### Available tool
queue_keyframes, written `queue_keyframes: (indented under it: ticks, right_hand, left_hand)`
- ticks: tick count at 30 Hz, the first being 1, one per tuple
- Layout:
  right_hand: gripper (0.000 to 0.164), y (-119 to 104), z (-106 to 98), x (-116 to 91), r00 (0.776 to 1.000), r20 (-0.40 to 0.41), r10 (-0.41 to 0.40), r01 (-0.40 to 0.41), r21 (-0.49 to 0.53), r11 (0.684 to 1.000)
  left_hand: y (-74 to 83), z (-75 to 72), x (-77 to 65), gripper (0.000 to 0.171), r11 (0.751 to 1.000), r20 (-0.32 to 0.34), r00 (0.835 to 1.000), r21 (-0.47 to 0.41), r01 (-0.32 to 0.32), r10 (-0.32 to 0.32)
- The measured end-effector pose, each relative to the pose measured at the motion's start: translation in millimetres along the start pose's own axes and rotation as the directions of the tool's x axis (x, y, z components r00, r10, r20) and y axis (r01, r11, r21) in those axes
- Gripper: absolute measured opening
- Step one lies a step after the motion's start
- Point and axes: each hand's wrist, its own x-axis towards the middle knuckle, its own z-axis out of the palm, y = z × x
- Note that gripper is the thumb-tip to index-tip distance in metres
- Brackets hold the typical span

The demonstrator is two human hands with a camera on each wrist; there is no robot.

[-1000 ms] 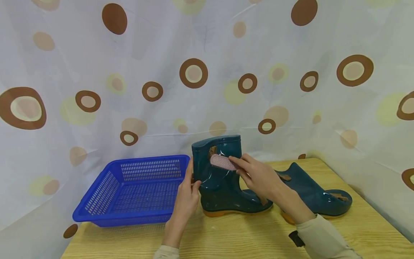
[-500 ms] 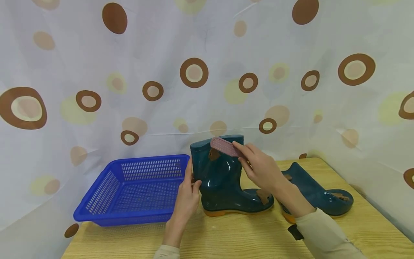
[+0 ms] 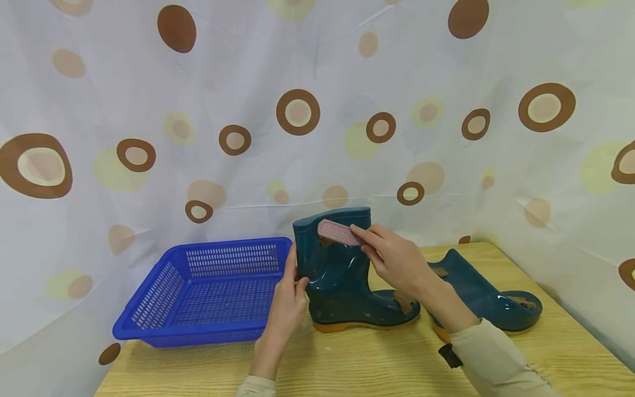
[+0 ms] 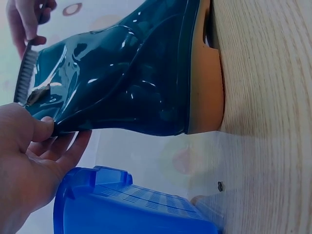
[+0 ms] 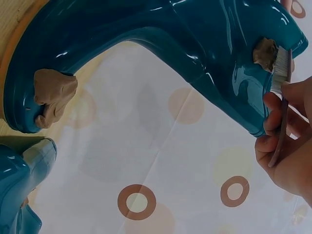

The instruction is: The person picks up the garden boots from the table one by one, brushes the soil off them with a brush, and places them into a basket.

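Observation:
A dark teal rubber boot [image 3: 342,275] stands upright on its orange sole, with a brown mud-like patch [image 5: 264,54] high on its shaft and a larger brown lump [image 5: 53,95] on its toe. My left hand [image 3: 286,303] grips the back of the shaft, thumb on the near side and fingers behind. In my right hand [image 3: 399,259] is a pink-backed scrub brush [image 3: 338,232], held by its handle. Its pale bristles [image 5: 281,68] face the boot, at the upper patch. The brush back covers most of that patch in the head view.
A second teal boot [image 3: 476,292] with brown patches lies at the right of the wooden table [image 3: 347,364]. On the left sits a blue plastic basket [image 3: 198,333], close beside my left hand. A dotted curtain [image 3: 317,160] hangs behind the table.
The brush rose from the patch toward the boot's rim, then came down and slightly left onto the patch area again. My left hand and the boot stay nearly still.

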Motion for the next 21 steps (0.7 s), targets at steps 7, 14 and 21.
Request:
queue_keyframes:
  ticks: [7, 14, 21]
  right_hand:
    - [0.040, 0.3, -0.7, -2.7, 0.999, 0.045, 0.018, -0.019, 0.017, 1.000]
    - [0.039, 0.6, 0.7, -6.5, 0.998, 0.057, 0.010, -0.012, 0.024, 1.000]
    - [0.040, 0.8, -0.6, -10.4, 0.996, 0.084, 0.024, -0.026, 0.024, 0.999]
  left_hand:
    - [0.0, 0.8, -0.2, 0.081, 1.000, -0.010, 1.000, 0.016, -0.026, 0.026]
    - [-1.5, 1.0, 0.5, 0.081, 0.999, -0.013, 0.999, 0.015, -0.033, 0.034]
    - [-1.6, 1.4, 1.3, 0.081, 0.999, -0.017, 0.999, 0.020, -0.033, 0.033]
